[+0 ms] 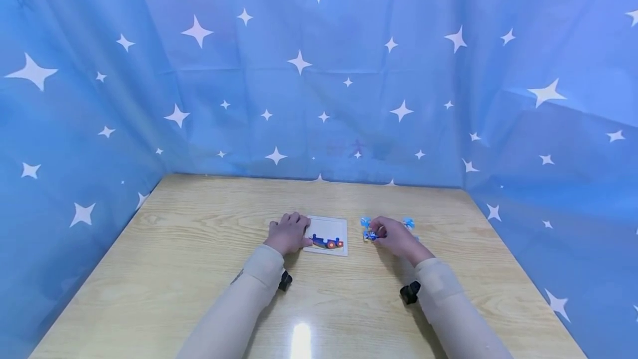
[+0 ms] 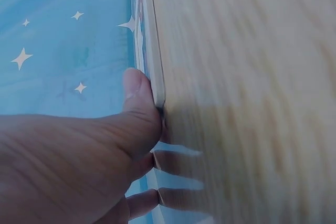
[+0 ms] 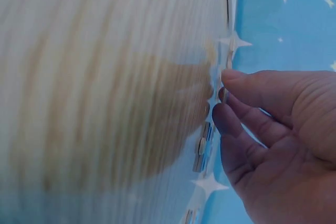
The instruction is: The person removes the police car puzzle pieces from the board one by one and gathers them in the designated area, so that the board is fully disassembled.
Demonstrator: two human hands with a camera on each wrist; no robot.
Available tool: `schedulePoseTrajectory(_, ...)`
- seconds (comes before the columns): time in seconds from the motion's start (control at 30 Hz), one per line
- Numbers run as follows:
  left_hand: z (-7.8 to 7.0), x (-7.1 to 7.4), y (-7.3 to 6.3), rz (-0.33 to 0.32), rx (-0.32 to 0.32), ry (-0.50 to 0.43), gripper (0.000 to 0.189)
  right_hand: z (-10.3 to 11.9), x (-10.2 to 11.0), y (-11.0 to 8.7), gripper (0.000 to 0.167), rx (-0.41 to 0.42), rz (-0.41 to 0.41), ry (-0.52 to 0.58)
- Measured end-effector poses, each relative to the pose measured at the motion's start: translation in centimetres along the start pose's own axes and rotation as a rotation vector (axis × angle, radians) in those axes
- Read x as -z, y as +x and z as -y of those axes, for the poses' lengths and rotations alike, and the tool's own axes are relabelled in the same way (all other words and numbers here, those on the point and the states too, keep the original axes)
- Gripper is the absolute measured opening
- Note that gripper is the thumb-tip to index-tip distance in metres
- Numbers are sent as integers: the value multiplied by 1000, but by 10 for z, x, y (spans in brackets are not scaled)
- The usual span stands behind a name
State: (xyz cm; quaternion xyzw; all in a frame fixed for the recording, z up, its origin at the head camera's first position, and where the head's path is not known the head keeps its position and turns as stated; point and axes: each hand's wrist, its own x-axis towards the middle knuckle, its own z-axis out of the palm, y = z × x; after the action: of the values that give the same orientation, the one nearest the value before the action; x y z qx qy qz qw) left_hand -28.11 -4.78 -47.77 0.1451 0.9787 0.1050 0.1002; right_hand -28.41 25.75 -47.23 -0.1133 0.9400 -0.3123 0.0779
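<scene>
A square white puzzle tray (image 1: 326, 224) lies on the table with joined puzzle pieces (image 1: 326, 242) along its near side, showing dark blue and red-orange shapes. My left hand (image 1: 290, 234) rests at the tray's left edge, its thumb (image 2: 135, 90) pressing the rim and other fingers touching down beside it. To the right of the tray, my right hand (image 1: 395, 237) pinches a blue puzzle piece (image 1: 370, 235) between thumb and fingers, low over the table. The fingers partly cover that piece.
Other loose blue pieces lie about the right hand, one puzzle piece (image 1: 365, 222) just beyond it and another puzzle piece (image 1: 408, 223) to its right. The wooden table (image 1: 224, 204) ends at a blue star-patterned curtain (image 1: 309, 98) at the back and sides.
</scene>
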Motion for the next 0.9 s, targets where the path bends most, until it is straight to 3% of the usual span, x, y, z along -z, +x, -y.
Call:
schedulePoseTrajectory(0.33,4,-7,6,-3,11,11,63,0,-4,4,28,12,20,-5)
schedulePoseTrajectory(0.57,1,-1,1,1,9,9,61,10,-8,4,27,19,-5,-24)
schedulePoseTrajectory(0.77,-1,4,-5,-3,4,16,59,38,-24,4,30,130,37,-2)
schedulePoseTrajectory(0.9,-3,7,-8,-1,7,6,60,57,-38,3,32,195,83,-48)
